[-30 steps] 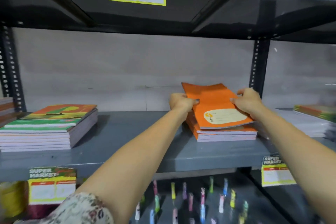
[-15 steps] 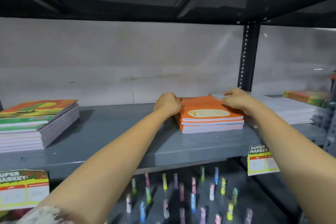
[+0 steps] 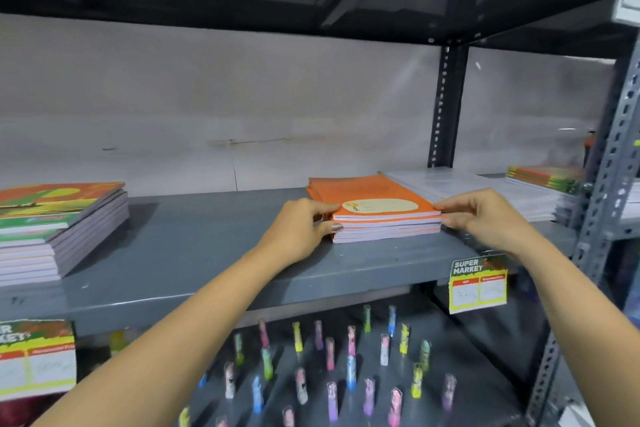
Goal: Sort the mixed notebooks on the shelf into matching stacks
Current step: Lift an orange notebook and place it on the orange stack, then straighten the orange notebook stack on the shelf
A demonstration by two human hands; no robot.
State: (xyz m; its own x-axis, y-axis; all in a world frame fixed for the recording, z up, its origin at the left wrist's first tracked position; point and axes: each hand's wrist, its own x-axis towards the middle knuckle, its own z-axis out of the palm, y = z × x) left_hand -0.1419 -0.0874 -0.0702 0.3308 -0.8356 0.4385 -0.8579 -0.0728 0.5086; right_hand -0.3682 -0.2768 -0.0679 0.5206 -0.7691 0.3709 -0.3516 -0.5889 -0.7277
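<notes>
A stack of orange notebooks lies flat on the grey shelf, right of centre. My left hand presses its thumb and fingers against the stack's left front corner. My right hand pinches the stack's right front corner. A taller mixed stack of green and orange notebooks sits at the shelf's far left. Pale grey-white notebooks lie just right of the orange stack, with another green and orange stack beyond them.
A black upright post stands behind the orange stack and a perforated grey post at the right. Yellow price tags hang from the shelf's front edge. Several small coloured tubes stand on the lower shelf.
The orange notebook that both hands held tilted above the stack now lies flat on it. Both hands have slid to the stack's front corners.
</notes>
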